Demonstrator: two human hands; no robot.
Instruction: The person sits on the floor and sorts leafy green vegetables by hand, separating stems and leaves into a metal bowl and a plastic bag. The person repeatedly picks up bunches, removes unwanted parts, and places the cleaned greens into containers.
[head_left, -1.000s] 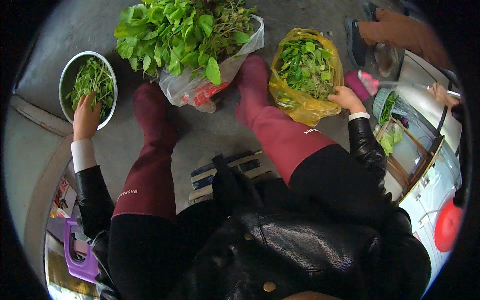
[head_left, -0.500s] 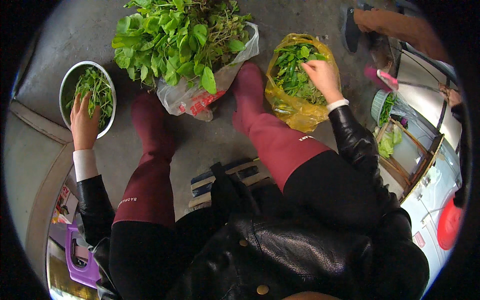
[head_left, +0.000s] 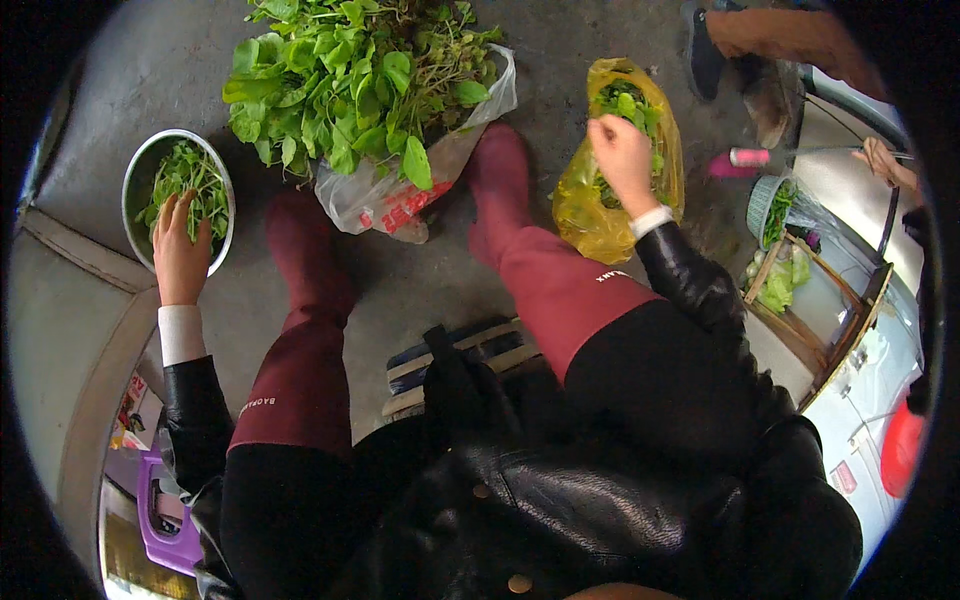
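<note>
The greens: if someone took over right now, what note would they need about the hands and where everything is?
Left hand: open, fingers resting over the rim of the metal bowl of picked greens.
Right hand: inside the yellow bag, closed around some leaves; exactly what it grips is hidden.
Big bunch: on a white plastic bag on the floor, between bowl and yellow bag, ahead of the red boots.
Done: the bowl holds some greens and the yellow bag holds some too.
Left: the big bunch looks barely touched, so most of the sorting probably remains.
</note>
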